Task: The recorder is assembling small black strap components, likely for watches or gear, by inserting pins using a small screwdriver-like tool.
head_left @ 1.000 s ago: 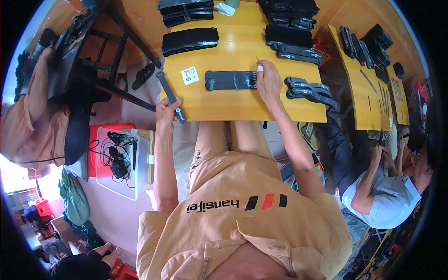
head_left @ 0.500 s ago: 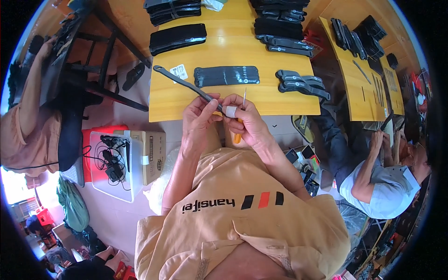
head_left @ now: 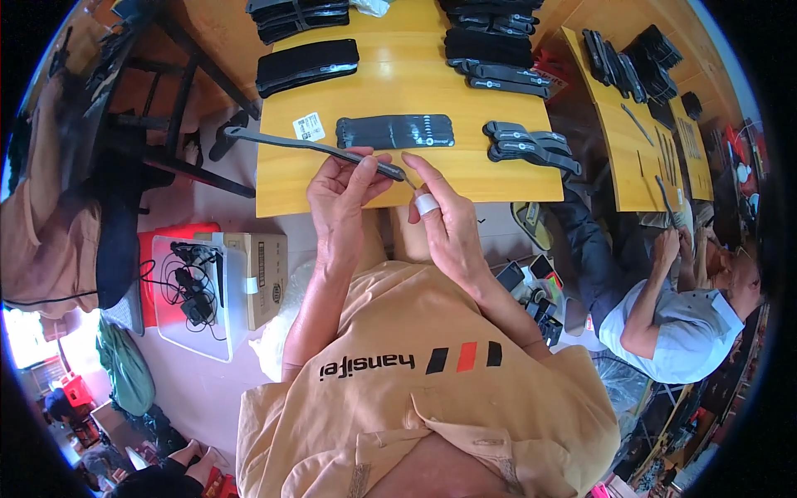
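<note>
A long dark grey strap (head_left: 290, 143) slants over the table's front edge. My left hand (head_left: 339, 195) is closed on it near its right end, thumb on top. My right hand (head_left: 447, 217) has white tape round one digit and its index finger stretched out. A slim pointed tool (head_left: 410, 183) is held in it, its metal tip by the strap's end, its handle hidden by the hand. Just beyond lies a flat row of dark straps (head_left: 396, 132), with a white label (head_left: 308, 127) to its left. A bundle of looped straps (head_left: 531, 148) rests to the right.
Further stacks of black straps lie at the back left (head_left: 307, 66) and back right (head_left: 498, 75) of the yellow table (head_left: 390, 83). Left below stand a clear bin (head_left: 195, 290) of cables and a cardboard box (head_left: 267, 278). Co-workers sit left and right (head_left: 672, 319).
My hands have moved apart slightly, and the strap has shifted left and lies flatter. My right hand has turned, hiding the tool's orange handle that showed before. The index finger has stretched out.
</note>
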Tool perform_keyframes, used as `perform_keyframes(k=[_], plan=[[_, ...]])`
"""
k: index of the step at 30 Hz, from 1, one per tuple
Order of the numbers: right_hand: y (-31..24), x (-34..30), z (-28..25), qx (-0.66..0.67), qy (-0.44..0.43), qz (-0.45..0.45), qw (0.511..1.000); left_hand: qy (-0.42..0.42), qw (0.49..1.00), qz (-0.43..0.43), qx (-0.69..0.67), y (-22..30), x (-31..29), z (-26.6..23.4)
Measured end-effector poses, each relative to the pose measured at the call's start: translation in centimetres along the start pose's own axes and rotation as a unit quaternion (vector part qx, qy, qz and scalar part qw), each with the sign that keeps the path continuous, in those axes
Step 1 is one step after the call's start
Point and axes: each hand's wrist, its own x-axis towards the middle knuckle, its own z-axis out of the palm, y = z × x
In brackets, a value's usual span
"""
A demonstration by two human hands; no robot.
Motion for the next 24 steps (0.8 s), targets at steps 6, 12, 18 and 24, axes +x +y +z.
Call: perform_keyframes(k=[6, 12, 18, 24], plan=[[-0.7, 0.0, -0.4, 0.041, -0.049, 0.052, 0.997, 0.001, 0.999, 0.031, 0.014, 0.4, -0.4, 0.4], [-0.8, 0.2, -0.6, 0.189, -0.074, 0.118, 0.972, 0.003, 0.998, 0.056, 0.003, 0.2, -0.8, 0.7], [-1.0, 0.6, -1.2, 0.225, -0.110, 0.170, 0.953, 0.011, 0.998, 0.065, 0.012, 0.5, -0.9, 1.1], [-1.6, 0.4, -1.0, 0.282, -0.102, 0.189, 0.935, 0.008, 0.997, 0.079, 0.010, 0.5, -1.0, 1.3]])
